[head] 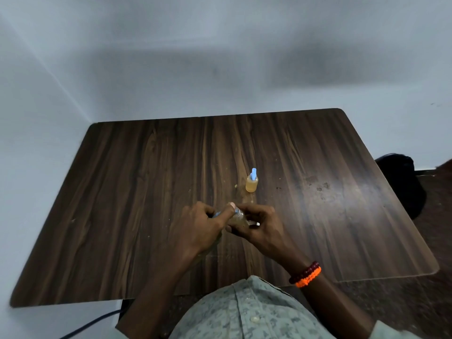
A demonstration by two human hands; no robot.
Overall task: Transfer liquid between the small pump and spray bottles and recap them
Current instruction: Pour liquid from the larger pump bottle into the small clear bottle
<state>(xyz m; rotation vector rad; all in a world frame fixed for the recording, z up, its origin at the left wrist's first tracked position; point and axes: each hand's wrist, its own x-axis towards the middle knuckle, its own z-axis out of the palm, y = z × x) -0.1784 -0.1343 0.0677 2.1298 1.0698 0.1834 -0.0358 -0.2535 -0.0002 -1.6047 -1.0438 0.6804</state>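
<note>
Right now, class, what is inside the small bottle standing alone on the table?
The standing bottle on the table holds yellowish liquid, filling most of it, under a blue top. Any tube inside cannot be made out.

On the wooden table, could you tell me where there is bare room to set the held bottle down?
The table is bare all along its left half, left of the left hand, and on the right, between the right hand and the right edge. It is crowded only mid-table, where both hands grip the clear bottle just short of the standing amber bottle.
</note>
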